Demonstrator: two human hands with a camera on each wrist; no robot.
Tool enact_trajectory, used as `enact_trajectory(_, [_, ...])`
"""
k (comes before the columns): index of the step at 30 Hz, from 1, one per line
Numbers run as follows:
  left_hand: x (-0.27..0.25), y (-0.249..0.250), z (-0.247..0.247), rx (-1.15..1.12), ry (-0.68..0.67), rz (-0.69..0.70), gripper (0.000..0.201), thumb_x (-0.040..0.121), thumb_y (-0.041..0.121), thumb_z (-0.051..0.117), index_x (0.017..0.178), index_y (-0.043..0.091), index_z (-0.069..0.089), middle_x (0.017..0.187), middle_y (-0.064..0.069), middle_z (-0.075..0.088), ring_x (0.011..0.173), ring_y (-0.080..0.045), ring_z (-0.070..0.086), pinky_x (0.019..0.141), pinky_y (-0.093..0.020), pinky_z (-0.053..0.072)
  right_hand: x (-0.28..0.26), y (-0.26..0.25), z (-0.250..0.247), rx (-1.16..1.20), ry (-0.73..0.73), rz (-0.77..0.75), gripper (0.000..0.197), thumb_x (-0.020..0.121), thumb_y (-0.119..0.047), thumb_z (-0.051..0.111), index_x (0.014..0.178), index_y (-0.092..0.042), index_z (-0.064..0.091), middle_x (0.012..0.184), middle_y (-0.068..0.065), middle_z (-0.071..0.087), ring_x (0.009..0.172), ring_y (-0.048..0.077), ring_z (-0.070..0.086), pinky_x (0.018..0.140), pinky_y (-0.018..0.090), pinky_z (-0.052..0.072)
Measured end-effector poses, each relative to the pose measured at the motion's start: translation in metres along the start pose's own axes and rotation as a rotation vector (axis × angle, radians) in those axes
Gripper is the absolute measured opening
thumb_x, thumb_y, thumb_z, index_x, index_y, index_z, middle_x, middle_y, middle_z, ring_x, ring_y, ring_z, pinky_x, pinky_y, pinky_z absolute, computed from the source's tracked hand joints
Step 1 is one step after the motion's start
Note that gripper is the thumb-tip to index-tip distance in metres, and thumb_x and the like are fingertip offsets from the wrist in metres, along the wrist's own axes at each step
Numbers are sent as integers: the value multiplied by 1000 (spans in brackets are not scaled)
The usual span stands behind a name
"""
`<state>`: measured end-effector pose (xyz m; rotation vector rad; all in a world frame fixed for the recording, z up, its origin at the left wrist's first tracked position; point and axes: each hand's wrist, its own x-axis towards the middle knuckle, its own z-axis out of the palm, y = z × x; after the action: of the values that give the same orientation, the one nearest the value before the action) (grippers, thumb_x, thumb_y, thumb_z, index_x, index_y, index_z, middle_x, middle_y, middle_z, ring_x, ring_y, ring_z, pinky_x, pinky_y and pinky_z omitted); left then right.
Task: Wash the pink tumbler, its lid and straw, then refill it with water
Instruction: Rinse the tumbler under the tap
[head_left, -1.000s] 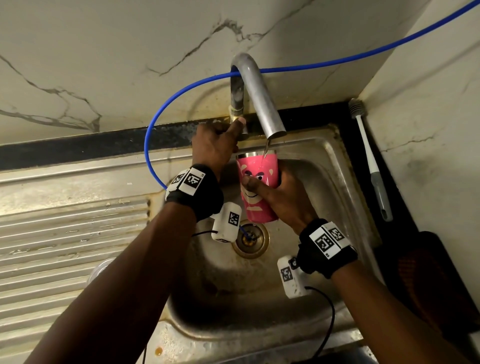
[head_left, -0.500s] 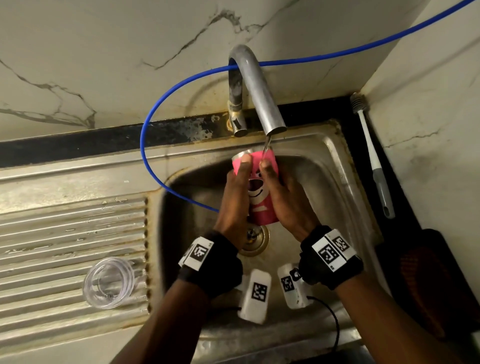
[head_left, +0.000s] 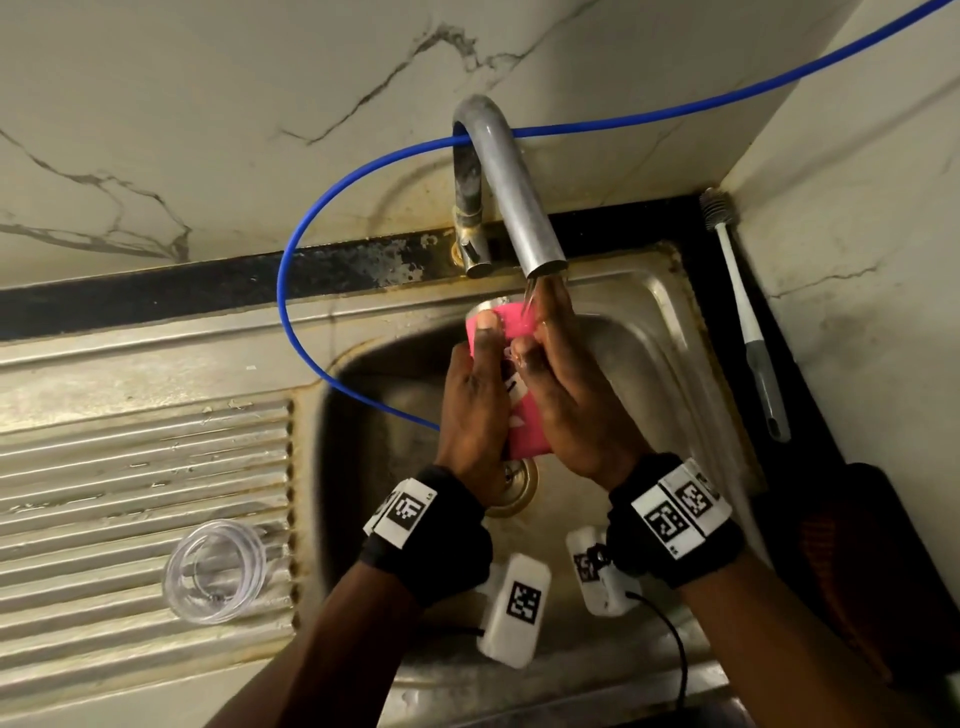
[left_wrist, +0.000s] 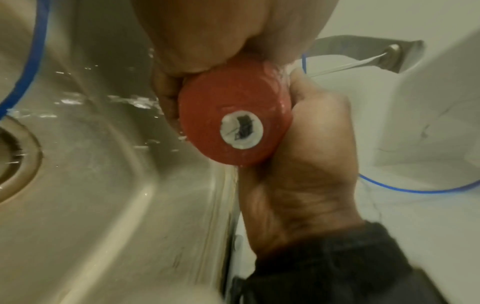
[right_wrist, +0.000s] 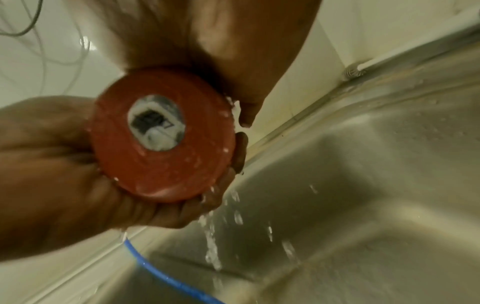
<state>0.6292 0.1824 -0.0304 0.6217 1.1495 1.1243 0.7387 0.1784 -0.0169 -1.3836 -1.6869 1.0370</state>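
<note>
The pink tumbler (head_left: 511, 325) is held tilted over the sink, just below the tap spout (head_left: 540, 249). My left hand (head_left: 475, 395) grips its left side with the thumb across the front. My right hand (head_left: 566, 395) wraps its right side, and the running water falls on those fingers and the tumbler's rim. In the left wrist view the tumbler's base (left_wrist: 233, 117) with a white sticker shows between my left hand (left_wrist: 207, 30) and my right hand (left_wrist: 306, 164). The right wrist view shows the same base (right_wrist: 161, 156) dripping. The clear lid (head_left: 215, 569) lies on the drainboard. No straw is in view.
A blue hose (head_left: 291, 291) loops from behind the tap down into the steel sink (head_left: 670, 322). The drain (head_left: 514, 488) sits under my wrists. A white bottle brush (head_left: 748, 322) lies on the dark counter strip at the right. Marble walls close in behind and to the right.
My left hand left the tap handle and came down onto the tumbler's left side. The water now runs in a fuller stream, and both hands have turned the tumbler.
</note>
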Motion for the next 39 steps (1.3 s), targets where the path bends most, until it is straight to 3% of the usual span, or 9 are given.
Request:
enact_trajectory(5, [7,15,-6,-15,20,4,59,109,62,43,134,14,66,122,-15,78,115,-32,75,106,-57,57,-23,2,8,-193,-116,-129,62,111,-23,37,165,-9,10,174,5,-4,160,15,-6,129,25,1])
enact_trajectory(10, [0,9,1,27,-21,20,45,112,55,42,121,23,72,119,-14,78,113,-31,76,98,-54,60,3,-3,-4,19,-34,-20,57,112,-25,35,160,-32,6,174,0,-1,160,9,0,129,26,7])
enact_trajectory(12, [4,16,1,7,6,28,47,113,53,39,126,19,70,120,-13,79,113,-28,76,98,-48,60,-3,-7,5,-133,-26,-64,58,112,-24,35,164,-19,12,174,3,0,160,13,-4,130,28,4])
enact_trajectory(19, [0,3,1,79,1,11,66,102,73,48,133,19,66,129,-12,73,119,-31,73,100,-62,58,12,1,-9,82,-3,-24,54,110,-24,36,161,-29,19,173,4,11,160,20,10,130,46,15])
enact_trajectory(25, [3,22,4,23,6,42,50,113,52,38,128,14,68,118,-14,79,111,-28,77,98,-51,62,-10,-1,5,-120,-56,-111,55,111,-21,36,164,-18,21,174,5,6,161,18,-1,131,43,8])
enact_trajectory(27, [0,14,6,59,-2,38,50,111,57,41,124,17,69,119,-13,78,111,-30,76,97,-55,62,4,-3,-5,52,-4,11,54,109,-29,34,161,-34,19,174,5,12,160,20,9,130,47,15])
enact_trajectory(30, [-3,7,7,55,-9,9,63,103,72,48,131,20,67,127,-13,75,118,-30,74,100,-61,59,17,-7,-9,92,74,67,56,109,-38,34,163,-23,24,170,11,24,157,26,24,126,48,26])
enact_trajectory(34, [2,20,3,-5,-7,28,50,113,54,38,120,21,74,120,-14,78,116,-29,75,103,-51,59,-10,-3,8,-171,-35,-113,58,111,-23,35,165,-13,16,174,4,1,161,17,-4,131,38,5])
enact_trajectory(39, [3,21,-1,-15,7,-18,53,111,57,42,131,16,69,123,-16,77,115,-32,75,101,-52,59,2,-2,7,-6,-21,-61,59,111,-25,37,165,-15,18,174,-2,3,160,10,0,131,40,10])
